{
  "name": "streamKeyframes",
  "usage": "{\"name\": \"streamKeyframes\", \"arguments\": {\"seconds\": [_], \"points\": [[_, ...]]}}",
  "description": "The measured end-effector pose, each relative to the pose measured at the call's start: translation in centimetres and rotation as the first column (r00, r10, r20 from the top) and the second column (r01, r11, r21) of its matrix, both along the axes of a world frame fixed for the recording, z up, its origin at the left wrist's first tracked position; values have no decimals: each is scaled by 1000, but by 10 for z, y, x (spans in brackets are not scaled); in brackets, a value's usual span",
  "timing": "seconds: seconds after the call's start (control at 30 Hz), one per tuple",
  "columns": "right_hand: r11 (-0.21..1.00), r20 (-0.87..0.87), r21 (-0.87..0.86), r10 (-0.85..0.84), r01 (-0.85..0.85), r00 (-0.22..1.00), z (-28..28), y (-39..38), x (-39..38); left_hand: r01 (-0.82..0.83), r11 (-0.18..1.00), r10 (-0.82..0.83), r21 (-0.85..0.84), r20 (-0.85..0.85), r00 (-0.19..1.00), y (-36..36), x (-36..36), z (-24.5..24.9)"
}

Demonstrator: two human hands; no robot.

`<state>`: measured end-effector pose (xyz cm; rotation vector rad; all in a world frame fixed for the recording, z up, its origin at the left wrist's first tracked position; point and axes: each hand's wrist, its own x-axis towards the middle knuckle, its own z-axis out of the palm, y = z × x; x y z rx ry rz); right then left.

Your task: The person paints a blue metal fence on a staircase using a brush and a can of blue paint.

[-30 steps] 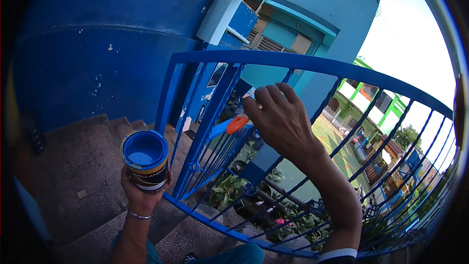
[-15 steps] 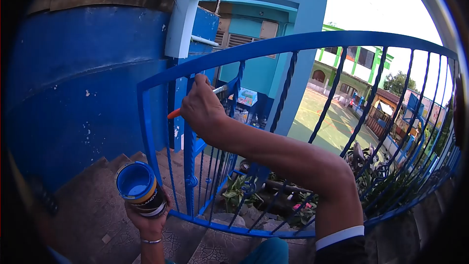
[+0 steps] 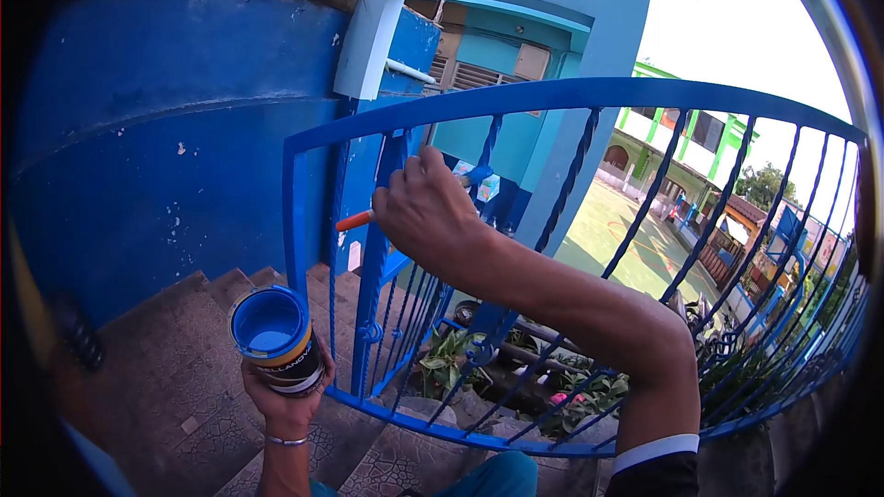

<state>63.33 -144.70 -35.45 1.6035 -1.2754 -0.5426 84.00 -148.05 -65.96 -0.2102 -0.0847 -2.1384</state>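
My left hand [image 3: 285, 405] is wrapped round an open paint can [image 3: 289, 370] with blue paint inside, at the lower left. In my right hand [image 3: 428, 207] is a paintbrush [image 3: 354, 221] with an orange handle, gripped with the fingers closed. The brush's blue-coated bristles [image 3: 479, 174] are at a twisted upright bar [image 3: 492, 143] of the blue metal railing [image 3: 589, 95], a little below the curved top rail. My right forearm crosses in front of several railing bars.
Brown tiled steps [image 3: 175, 350] run down at the left beside a blue wall [image 3: 175, 156]. Behind the railing are plants [image 3: 447, 354], a light blue pillar [image 3: 589, 129] and a green court [image 3: 608, 230]. A teal-clothed knee [image 3: 502, 476] shows at the bottom.
The view has shifted, so the railing's left end and both hands appear further right. The brush now points less steeply upward, with its bristles still at the same twisted bar.
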Motion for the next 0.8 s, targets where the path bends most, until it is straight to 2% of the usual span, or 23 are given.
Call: {"name": "streamKeyframes", "arguments": {"seconds": [0.07,0.17,0.2,0.3,0.5,0.6,0.7,0.8], "points": [[995,79,26,95,-97,992,5,14,7,-15,1000,15,-14,17,1000,-1,0,-1],[948,56,-96,310,-304,949,17,21,-1,-14,998,14,53,-14,1000,3,-2,9],[930,13,-141,344,-339,939,20,19,-8,-45,981,34,189,59,998,8,-1,20],[964,-40,-96,246,-249,968,27,17,-19,-41,982,32,185,51,998,6,-1,19],[938,-181,-181,264,-296,947,27,-3,-31,-17,992,19,125,-20,1000,4,-2,9],[962,-240,-224,99,-154,966,28,-5,-20,-4,999,4,41,-23,1000,3,-2,6],[973,-237,-226,0,-56,971,24,-10,-17,13,993,-9,116,-31,999,3,1,8],[974,-188,-225,-83,40,979,18,-6,-10,-12,999,12,36,-6,1000,1,2,0]]}}
